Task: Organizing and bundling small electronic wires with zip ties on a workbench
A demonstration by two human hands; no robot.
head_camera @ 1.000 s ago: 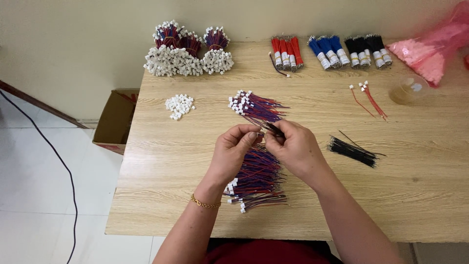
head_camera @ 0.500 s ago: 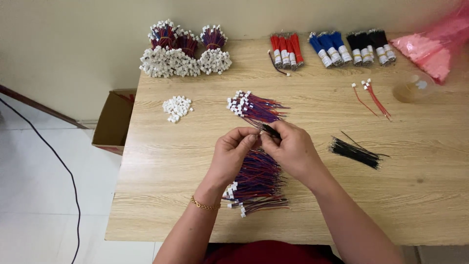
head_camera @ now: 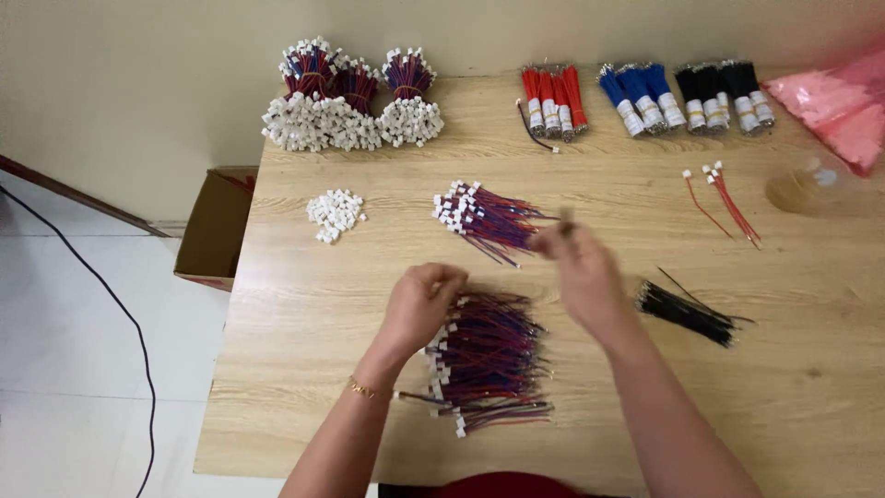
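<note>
nearest the camera, on the pale wooden table [head_camera: 304,387], lies a loose pile of red-and-blue wire leads with white plastic plugs [head_camera: 489,360]. the left hand [head_camera: 422,304] rests at that pile's upper left edge, fingers curled into a loose fist; whether it grips a lead cannot be told. the right hand [head_camera: 579,267] hovers above the table, blurred, fingertips pinched together on what looks like a thin dark lead; that much is unclear. right of it sits a small bundle of black wires [head_camera: 687,312].

just beyond the hands lies a smaller fan of red-and-blue leads with white plugs [head_camera: 484,219], and to its left a little heap of loose white plastic connectors [head_camera: 336,214]; a few thin red wires [head_camera: 728,198] lie to the right.

at the far edge stand tied bunches of plugged leads [head_camera: 346,106] on the left, then taped bundles of red [head_camera: 551,100], blue [head_camera: 641,97] and black wire [head_camera: 724,94].

judging by the piles, much is already bunched, while the near pile, larger than the fan, remains to be handled.
</note>
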